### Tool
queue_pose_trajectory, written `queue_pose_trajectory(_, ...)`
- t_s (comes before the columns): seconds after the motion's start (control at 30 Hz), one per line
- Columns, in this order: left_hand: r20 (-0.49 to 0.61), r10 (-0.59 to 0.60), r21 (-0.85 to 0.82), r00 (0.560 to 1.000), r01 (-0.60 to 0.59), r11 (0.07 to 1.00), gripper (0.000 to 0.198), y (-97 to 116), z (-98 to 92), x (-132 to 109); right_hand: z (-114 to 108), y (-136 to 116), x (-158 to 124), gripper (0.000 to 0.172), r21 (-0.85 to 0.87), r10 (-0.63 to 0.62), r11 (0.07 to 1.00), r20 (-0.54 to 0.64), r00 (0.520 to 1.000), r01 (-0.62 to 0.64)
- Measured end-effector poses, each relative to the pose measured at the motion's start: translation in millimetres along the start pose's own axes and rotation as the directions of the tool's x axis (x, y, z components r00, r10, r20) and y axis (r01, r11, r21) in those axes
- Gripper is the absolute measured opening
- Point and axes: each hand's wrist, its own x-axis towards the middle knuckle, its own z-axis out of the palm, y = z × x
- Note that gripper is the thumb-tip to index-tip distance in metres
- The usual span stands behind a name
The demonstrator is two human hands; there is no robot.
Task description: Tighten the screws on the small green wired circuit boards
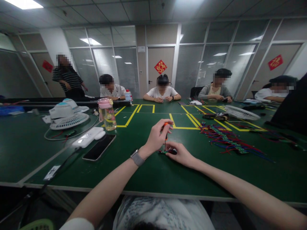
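Note:
My left hand (157,135), with a watch (137,157) on its wrist, is closed around the orange and black handle of a screwdriver (166,138). The screwdriver stands upright, its thin shaft pointing down at a small green circuit board (162,152) on the table. Whether the tip sits in a screw is too small to tell. My right hand (181,154) rests on the table with its fingers closed on the board's right side, at a small black part (172,152).
To the right lies a row of circuit boards (226,139) with red and blue wires. A phone (99,147), white power bank (87,137), bottle (107,115) and white fan parts (68,116) stand left. Yellow tape (184,128) marks the green table (134,179). Several people sit opposite.

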Motion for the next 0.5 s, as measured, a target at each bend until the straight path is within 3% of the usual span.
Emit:
queue_pose_trajectory(0.1, 0.023, -0.003, 0.072, 1.000, 0.002, 0.997, 0.019, 3, 1.6, 2, 0, 2, 0, 0.031, -0.053, 0.009, 0.999, 0.014, 1.000, -0.008)
queue_pose_trajectory(0.2, 0.004, 0.082, 0.231, 0.997, -0.081, 0.970, 0.017, 6, 2.7, 5, -1, 3, 0, 0.027, -0.073, 0.006, 0.997, 0.034, 0.999, -0.003)
queue_pose_trajectory(0.3, 0.064, 0.133, 0.315, 0.989, -0.146, 0.938, 0.024, 9, 1.5, 12, -3, 1, 1, 0.021, -0.079, -0.016, 0.997, 0.067, 0.998, 0.022)
queue_pose_trajectory(0.37, 0.135, 0.073, 0.259, 0.988, -0.107, 0.960, 0.029, 8, -0.6, 19, -5, -1, 1, 0.019, -0.085, -0.024, 0.996, 0.084, 0.996, 0.031)
queue_pose_trajectory(0.43, 0.209, -0.047, 0.167, 0.977, 0.012, 0.986, 0.029, 4, -3.1, 26, -7, -2, 2, 0.018, -0.083, -0.015, 0.996, 0.095, 0.995, 0.023)
queue_pose_trajectory(0.5, 0.175, -0.078, 0.158, 0.982, 0.050, 0.986, 0.024, -2, -5.5, 30, -8, -3, 2, 0.017, -0.074, -0.006, 0.997, 0.100, 0.995, 0.013)
